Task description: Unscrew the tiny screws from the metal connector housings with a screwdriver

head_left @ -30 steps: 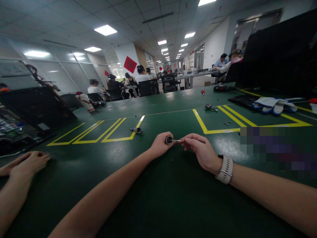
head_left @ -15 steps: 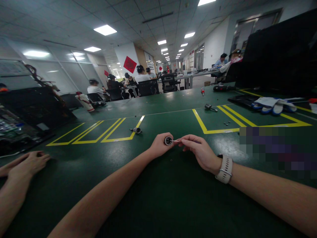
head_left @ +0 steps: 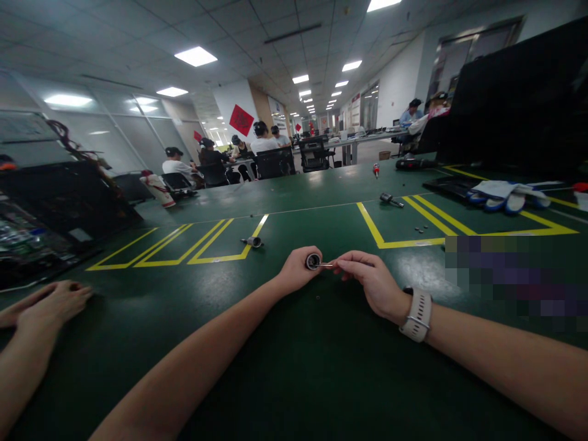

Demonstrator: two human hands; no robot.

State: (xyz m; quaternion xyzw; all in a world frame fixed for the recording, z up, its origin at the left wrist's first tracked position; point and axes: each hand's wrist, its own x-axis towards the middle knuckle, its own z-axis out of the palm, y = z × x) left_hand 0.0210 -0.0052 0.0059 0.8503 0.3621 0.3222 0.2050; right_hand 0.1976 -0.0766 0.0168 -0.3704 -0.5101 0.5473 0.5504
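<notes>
My left hand [head_left: 297, 269] is closed around a round metal part [head_left: 313, 261] whose hollow end faces me; small details inside it are too dark to make out. Between the fingertips of my right hand [head_left: 362, 272] is a thin, shiny metal pin-like tool [head_left: 327, 266]. Its far end reaches the rim of the hollow part, and I cannot tell how deep it goes. On the green table just below my hands lies a tiny ring [head_left: 318, 297]. A similar metal part with a shaft [head_left: 252, 242] rests on the yellow tape to the left.
Another metal part with a shaft [head_left: 390, 199] lies farther back, near several small pieces [head_left: 421, 229]. White-and-blue gloves [head_left: 505, 195] and a red-handled tool [head_left: 376, 170] are at the back right. Another person's hands [head_left: 55, 303] rest on the table [head_left: 294, 380] at left.
The hollow part in my left hand has shifted very slightly to the right. The thin tool's tip sits a little lower against its rim.
</notes>
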